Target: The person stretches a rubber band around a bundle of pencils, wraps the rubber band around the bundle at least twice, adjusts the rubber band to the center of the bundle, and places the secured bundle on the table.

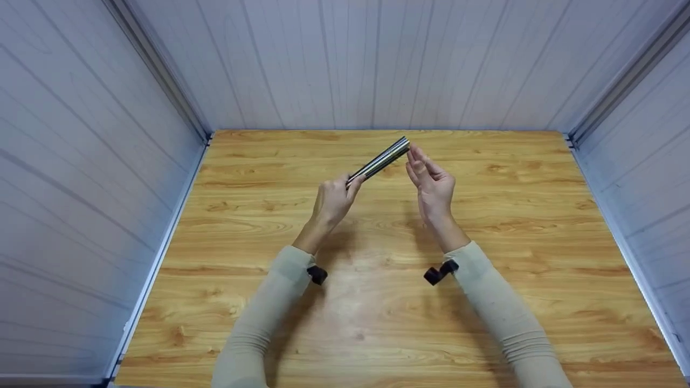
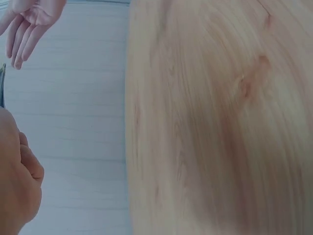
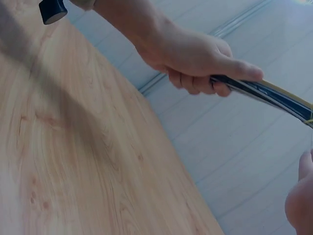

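Note:
My left hand (image 1: 334, 202) grips the lower end of a folded fan (image 1: 381, 160), a long narrow thing striped lengthwise in dark, silver and gold. It slants up to the right, above the table. Its dark layers and yellow edge show in the right wrist view, where the thumb of the left hand (image 3: 195, 56) lies along it. Beside the far end is my right hand (image 1: 434, 188), fingers fairly straight and fingertips right at the tip. In the left wrist view, the right hand (image 2: 36, 22) has extended fingers, and only a sliver of the fan (image 2: 2, 85) shows.
Under both hands lies a wood-grain table (image 1: 350, 323). Pale panel walls stand at the back (image 1: 350, 64), the left (image 1: 81, 188) and the right (image 1: 647, 178). Each wrist carries a small black camera, the left one (image 1: 318, 275) and the right one (image 1: 439, 273).

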Demonstrator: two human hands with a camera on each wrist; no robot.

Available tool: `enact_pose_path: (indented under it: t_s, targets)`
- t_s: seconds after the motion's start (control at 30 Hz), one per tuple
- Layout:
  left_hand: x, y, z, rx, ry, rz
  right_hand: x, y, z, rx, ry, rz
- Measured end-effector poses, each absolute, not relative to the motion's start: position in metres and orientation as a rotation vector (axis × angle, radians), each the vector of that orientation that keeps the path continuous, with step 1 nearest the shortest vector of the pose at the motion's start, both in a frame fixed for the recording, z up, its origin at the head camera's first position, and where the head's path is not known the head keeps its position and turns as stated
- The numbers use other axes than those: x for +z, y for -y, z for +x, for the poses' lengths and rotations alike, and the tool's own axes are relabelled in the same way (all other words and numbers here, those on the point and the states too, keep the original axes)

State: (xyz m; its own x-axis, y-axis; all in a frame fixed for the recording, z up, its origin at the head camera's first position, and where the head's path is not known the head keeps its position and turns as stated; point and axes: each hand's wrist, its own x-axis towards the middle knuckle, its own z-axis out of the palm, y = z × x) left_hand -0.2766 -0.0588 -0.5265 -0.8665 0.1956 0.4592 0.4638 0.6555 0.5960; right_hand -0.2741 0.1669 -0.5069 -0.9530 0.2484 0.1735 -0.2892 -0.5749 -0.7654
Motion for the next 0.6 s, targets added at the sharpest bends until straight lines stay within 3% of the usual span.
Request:
enact_pose_path:
  t_s: [0.4,0.6]
  targets:
    - [-0.515,0.088,-0.286,-0.396,2.222,-0.862,-0.506,-0.188,-0.279,2.644,1.352,0.203]
    - [-0.504,0.101,-0.293,-0.154,2.094,-1.006,-0.505,-0.203,-0.278,2.540,1.699,0.365]
